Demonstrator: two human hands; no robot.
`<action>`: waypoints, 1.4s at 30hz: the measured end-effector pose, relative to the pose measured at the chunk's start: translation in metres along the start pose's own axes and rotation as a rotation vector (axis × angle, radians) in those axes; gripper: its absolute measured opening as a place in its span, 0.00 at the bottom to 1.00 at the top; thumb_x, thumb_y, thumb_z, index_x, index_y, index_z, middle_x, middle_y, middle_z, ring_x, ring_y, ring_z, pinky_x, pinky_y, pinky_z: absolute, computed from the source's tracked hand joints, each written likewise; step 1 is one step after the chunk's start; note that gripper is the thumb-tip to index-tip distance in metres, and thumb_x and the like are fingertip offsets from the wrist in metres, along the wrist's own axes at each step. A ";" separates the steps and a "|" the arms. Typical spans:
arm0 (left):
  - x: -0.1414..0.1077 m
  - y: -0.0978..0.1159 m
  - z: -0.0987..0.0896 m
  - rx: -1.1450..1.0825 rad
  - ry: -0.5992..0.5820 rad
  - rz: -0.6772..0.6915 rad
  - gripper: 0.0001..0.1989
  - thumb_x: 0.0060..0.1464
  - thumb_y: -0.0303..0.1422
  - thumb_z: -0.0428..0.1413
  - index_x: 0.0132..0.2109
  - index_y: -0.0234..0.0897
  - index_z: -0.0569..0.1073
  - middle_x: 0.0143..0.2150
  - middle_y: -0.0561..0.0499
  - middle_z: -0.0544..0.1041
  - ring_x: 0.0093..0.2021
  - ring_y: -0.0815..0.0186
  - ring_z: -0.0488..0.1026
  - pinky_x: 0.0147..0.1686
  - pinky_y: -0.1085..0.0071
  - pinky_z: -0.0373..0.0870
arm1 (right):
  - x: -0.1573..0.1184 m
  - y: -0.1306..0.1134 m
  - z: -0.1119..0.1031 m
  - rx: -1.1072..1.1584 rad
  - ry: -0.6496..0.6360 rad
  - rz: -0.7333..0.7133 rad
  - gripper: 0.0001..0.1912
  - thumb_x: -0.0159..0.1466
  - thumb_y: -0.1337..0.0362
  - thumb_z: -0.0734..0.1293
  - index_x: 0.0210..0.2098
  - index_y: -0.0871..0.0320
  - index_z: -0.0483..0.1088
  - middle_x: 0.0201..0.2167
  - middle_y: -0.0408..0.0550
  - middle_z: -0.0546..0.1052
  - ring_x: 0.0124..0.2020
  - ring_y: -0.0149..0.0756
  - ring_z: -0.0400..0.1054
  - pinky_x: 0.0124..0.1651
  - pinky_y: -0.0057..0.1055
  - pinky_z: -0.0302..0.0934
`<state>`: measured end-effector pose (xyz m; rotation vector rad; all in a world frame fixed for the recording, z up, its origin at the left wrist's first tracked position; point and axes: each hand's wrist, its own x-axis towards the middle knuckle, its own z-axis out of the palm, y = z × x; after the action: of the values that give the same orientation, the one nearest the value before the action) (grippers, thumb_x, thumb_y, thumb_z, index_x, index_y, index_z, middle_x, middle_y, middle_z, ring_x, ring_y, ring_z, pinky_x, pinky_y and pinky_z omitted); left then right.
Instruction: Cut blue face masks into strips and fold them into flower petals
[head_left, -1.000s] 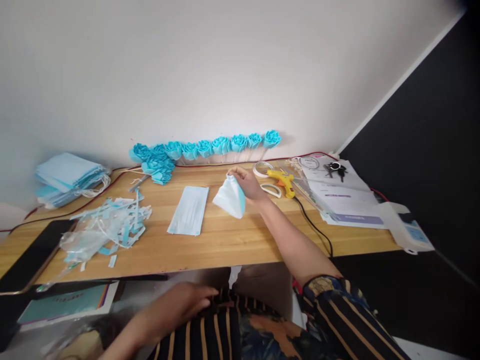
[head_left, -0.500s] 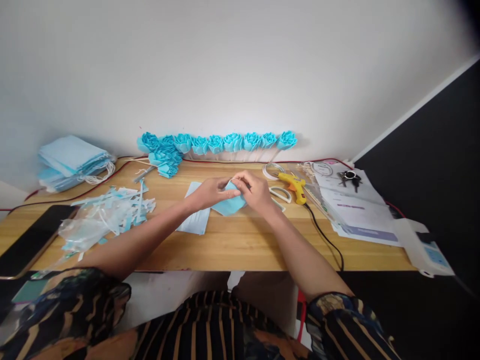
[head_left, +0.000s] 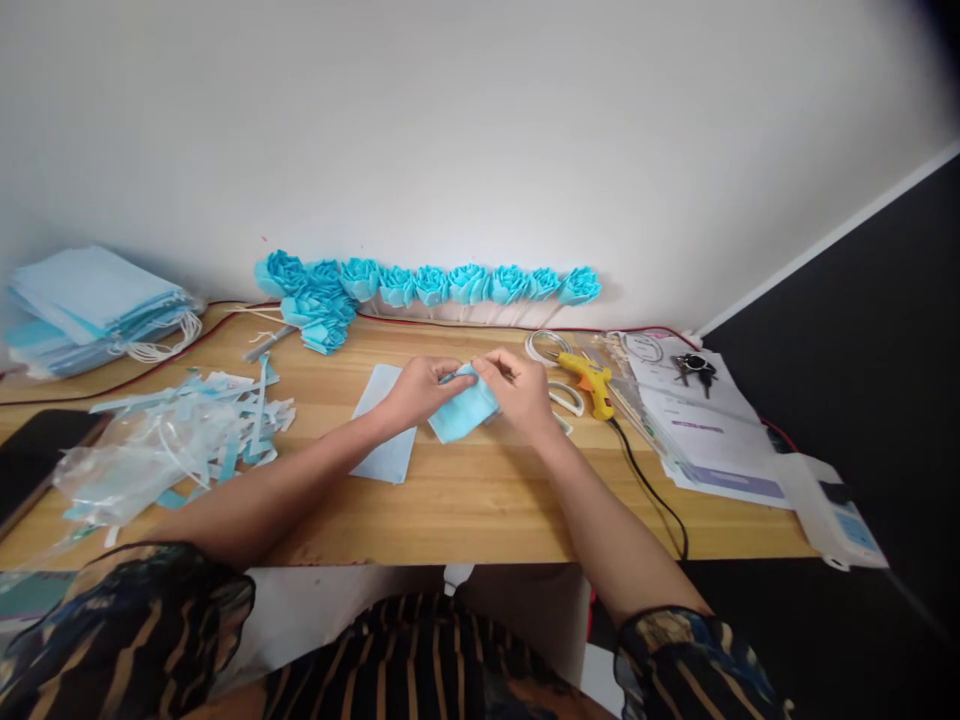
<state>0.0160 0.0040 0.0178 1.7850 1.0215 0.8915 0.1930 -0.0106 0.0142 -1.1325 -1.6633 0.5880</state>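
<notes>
Folded blue sheet point(head_left: 463, 410) — one, pinched between fingers of left hand point(head_left: 431, 388) and right hand point(head_left: 516, 390); pale-blue rectangle point(head_left: 386, 450) — flat, beneath left wrist.

The light-blue fabric piece point(head_left: 463, 410) is pinched at its top edge by the left hand point(head_left: 426, 388) and right hand point(head_left: 523, 392); its lower part (creased, flared) slants over the wooden table point(head_left: 465, 520).

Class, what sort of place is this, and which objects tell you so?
Probably a home or small craft workspace: a yellow glue gun, blue fabric-like flowers along the wall and scattered offcuts on a wooden desktop.
</notes>
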 end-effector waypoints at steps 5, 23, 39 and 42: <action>0.001 -0.008 -0.005 -0.144 0.035 -0.091 0.12 0.51 0.40 0.61 0.31 0.33 0.78 0.26 0.53 0.75 0.27 0.69 0.67 0.28 0.73 0.60 | 0.003 0.002 -0.003 -0.118 0.279 -0.036 0.17 0.66 0.52 0.64 0.26 0.56 0.69 0.20 0.39 0.67 0.23 0.31 0.58 0.29 0.29 0.55; 0.006 -0.022 -0.007 -0.585 -0.007 -0.249 0.21 0.43 0.45 0.70 0.33 0.33 0.72 0.22 0.50 0.78 0.22 0.69 0.73 0.23 0.74 0.67 | 0.005 0.019 -0.007 -0.179 0.463 -0.040 0.17 0.67 0.50 0.63 0.28 0.55 0.69 0.22 0.41 0.71 0.26 0.34 0.62 0.32 0.29 0.57; 0.009 -0.029 -0.011 -0.652 -0.060 -0.284 0.13 0.51 0.35 0.67 0.36 0.32 0.72 0.26 0.46 0.82 0.24 0.69 0.77 0.27 0.74 0.71 | 0.006 0.024 -0.007 -0.189 0.466 -0.030 0.18 0.67 0.50 0.63 0.29 0.56 0.70 0.22 0.41 0.70 0.26 0.34 0.60 0.32 0.30 0.56; 0.010 -0.034 -0.010 -0.673 -0.069 -0.265 0.16 0.50 0.37 0.69 0.36 0.31 0.73 0.31 0.44 0.83 0.28 0.68 0.79 0.34 0.72 0.73 | 0.007 0.024 -0.007 -0.180 0.468 -0.021 0.18 0.67 0.50 0.64 0.29 0.57 0.70 0.22 0.41 0.71 0.26 0.33 0.60 0.33 0.30 0.56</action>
<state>0.0013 0.0258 -0.0086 1.0806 0.7655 0.8663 0.2081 0.0051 0.0008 -1.2664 -1.3351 0.1405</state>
